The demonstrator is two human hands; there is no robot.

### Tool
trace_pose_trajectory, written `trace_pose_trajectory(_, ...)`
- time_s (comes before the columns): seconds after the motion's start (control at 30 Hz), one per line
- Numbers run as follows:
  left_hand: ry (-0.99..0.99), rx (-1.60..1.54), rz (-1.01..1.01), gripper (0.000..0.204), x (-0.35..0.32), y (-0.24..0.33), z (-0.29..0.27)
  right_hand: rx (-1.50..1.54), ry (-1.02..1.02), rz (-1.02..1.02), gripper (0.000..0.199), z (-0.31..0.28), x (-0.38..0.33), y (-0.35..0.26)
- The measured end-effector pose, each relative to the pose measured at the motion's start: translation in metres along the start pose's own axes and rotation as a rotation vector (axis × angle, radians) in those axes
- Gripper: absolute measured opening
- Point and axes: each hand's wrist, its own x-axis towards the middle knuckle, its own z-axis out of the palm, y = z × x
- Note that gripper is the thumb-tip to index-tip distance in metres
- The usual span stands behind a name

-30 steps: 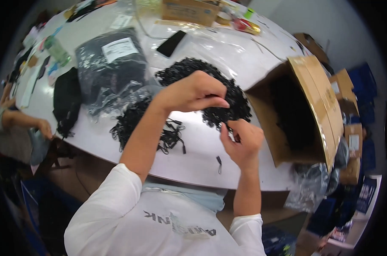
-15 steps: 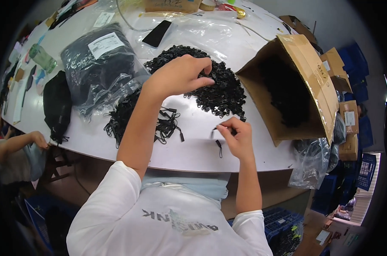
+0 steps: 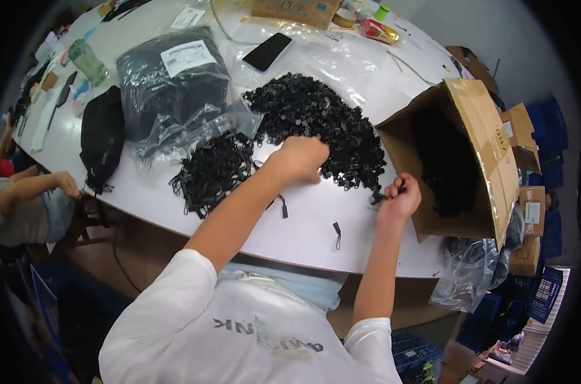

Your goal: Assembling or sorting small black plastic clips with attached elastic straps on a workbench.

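Observation:
My left hand (image 3: 300,159) is at the near edge of a wide heap of small black pieces with ring ends (image 3: 322,112). Its fingers curl downward, closed, and their tips are mostly hidden. Farther right, my right hand (image 3: 401,197) is raised by the open cardboard box, fingers closed around a small black cord pull, partly hidden in the grip. A dark piece shows by its thumb side; whether it is held I cannot tell. One looped black cord pull (image 3: 338,235) lies alone on the white table. A tangled pile of such pulls (image 3: 210,176) lies left of my left forearm.
The cardboard box (image 3: 489,128) lies on its side at the right, black contents inside. A clear bag of black goods (image 3: 175,96), a black pouch (image 3: 103,141), a phone (image 3: 268,51) and a green bottle (image 3: 88,63) stand or lie left and behind. Another person's hand (image 3: 66,184) is at the left edge.
My left hand has moved from above the heap to its near edge, fingers now curled down. My right hand has gone right, toward the box. The view has shifted a little.

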Motion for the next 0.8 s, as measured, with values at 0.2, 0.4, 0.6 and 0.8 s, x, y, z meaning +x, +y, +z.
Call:
trace_pose_trajectory(0.2, 0.171, -0.034, -0.070, 0.030, 0.007, 0.013, 0.013, 0.018, -0.321, 0.021, 0.033, 0.025, 0.007, 0.002)
trace_pose_trajectory(0.4, 0.172, -0.007, -0.093, 0.020, 0.011, 0.001, 0.025, 0.052, -0.612, 0.074, 0.032, 0.034, 0.017, 0.021)
trace_pose_trajectory(0.6, 0.112, 0.086, -0.028, 0.015, 0.008, 0.003, 0.009, -0.115, -0.594, -0.097, 0.028, 0.030, 0.021, 0.024)
trace_pose_trajectory(0.8, 0.165, 0.055, 0.133, 0.012, -0.004, -0.005, -0.032, -0.164, -0.713, -0.030, 0.022, 0.027, 0.007, 0.017)
